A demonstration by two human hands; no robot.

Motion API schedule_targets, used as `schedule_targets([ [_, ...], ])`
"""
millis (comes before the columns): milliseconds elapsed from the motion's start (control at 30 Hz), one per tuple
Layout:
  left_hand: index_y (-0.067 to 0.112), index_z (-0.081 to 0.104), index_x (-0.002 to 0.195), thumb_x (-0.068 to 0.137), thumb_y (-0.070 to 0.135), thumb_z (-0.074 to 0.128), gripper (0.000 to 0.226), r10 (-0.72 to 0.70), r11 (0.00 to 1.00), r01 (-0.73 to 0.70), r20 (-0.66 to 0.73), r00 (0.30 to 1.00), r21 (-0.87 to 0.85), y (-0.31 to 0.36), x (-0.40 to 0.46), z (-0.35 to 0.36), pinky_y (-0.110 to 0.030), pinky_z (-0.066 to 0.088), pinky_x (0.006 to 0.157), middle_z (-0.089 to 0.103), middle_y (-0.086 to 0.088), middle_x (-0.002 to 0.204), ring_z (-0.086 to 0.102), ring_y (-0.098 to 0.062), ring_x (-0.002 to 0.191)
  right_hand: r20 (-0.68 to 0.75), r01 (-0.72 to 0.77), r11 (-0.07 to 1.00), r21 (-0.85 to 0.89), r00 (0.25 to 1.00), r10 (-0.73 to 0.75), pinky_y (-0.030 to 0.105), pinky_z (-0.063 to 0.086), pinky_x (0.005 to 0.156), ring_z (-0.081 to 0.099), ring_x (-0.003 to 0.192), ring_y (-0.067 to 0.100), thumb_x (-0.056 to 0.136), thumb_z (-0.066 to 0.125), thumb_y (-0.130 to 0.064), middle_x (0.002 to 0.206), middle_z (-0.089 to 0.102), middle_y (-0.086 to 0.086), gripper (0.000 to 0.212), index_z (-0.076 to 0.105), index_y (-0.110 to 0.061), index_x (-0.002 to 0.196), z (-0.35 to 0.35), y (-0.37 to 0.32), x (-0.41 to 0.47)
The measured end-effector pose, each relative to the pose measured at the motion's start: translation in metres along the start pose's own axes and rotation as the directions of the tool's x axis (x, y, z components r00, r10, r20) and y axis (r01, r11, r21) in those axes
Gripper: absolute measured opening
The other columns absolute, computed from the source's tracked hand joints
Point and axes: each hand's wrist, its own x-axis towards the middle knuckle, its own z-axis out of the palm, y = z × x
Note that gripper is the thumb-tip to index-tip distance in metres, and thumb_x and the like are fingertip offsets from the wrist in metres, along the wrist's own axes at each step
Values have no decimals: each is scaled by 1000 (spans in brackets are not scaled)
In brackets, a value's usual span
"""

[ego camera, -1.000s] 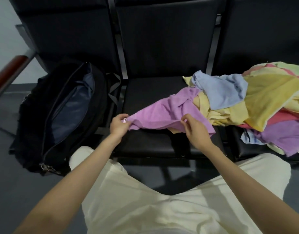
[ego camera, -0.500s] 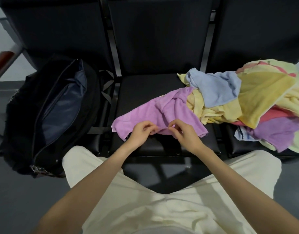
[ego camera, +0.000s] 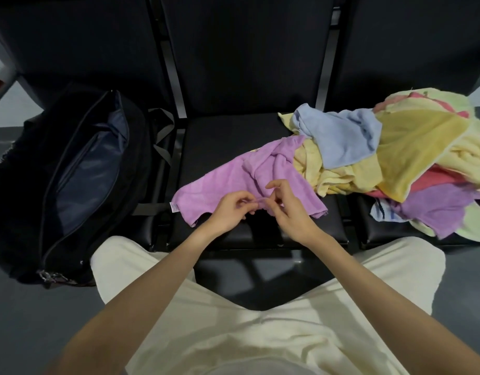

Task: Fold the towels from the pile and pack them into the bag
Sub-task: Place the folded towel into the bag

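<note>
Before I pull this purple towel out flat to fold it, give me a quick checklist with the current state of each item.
1. Both hands on the towel: ok. The left hand and right hand pinch the near edge of the pink-purple towel.
2. Towel free of the pile: not ok. Its far end still tucks against the yellow towel in the pile.
3. Room to spread on the middle seat: ok, bare cushion shows behind the towel.
4. Bag open: ok, unzipped on the left seat, lining visible.
5. Corners located: cannot tell; only the tagged left corner is clearly visible.
</note>
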Motion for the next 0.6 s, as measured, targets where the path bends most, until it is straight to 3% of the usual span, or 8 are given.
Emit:
schedule_targets([
  [133,11,60,78,91,-1,57,18,-48,969,7,-158,986,-247,7,-8,-18,-17,50,64,64,-4,74,62,-2,65,21,-6,981,-195,1000,10,27,46,70,56,73,13,88,61,-9,84,53,-3,38,44,-12,121,-6,20,-1],
  [233,8,58,76,91,-2,54,19,-123,913,33,-197,973,-406,5,-19,-38,-29,51,73,64,-1,70,61,-12,68,-11,-52,915,-401,999,52,37,49,75,62,83,27,85,63,-8,95,65,6,26,57,-7,109,-14,41,-3],
  [300,4,56,73,90,-5,50,21,-191,862,35,-259,947,-506,0,-25,-50,-30,53,70,61,-1,65,60,-16,65,-90,-78,887,-455,995,41,38,50,73,63,83,33,80,63,-2,91,67,10,18,64,-4,98,-20,50,-5],
  [367,3,57,68,88,-8,46,24,-256,842,6,-390,884,-539,-10,-30,-60,-24,49,64,59,3,59,58,-12,60,-181,-123,873,-473,983,40,36,49,72,64,81,35,76,63,3,88,69,13,17,67,-2,91,-26,55,-9],
  [433,8,58,60,83,-6,47,29,-314,853,15,-491,813,-521,-24,-34,-67,-28,43,66,55,4,55,54,-11,57,-254,-208,856,-474,963,93,36,49,72,64,82,35,76,63,1,91,69,14,17,68,-1,92,-31,58,-12],
  [500,12,53,52,80,-2,49,32,-386,865,90,-538,750,-494,-42,-39,-68,-32,40,67,49,5,49,48,-14,54,-304,-287,824,-488,941,148,36,48,68,63,81,32,79,62,-6,92,68,12,16,67,-4,94,-33,59,-13],
  [600,9,53,58,80,6,49,22,-512,842,258,-547,663,-474,-63,-45,-62,-32,43,66,51,-1,52,49,-19,55,-408,-381,791,-479,894,184,33,40,65,59,81,31,83,63,-16,94,64,10,14,65,-5,92,-32,56,-11],
])
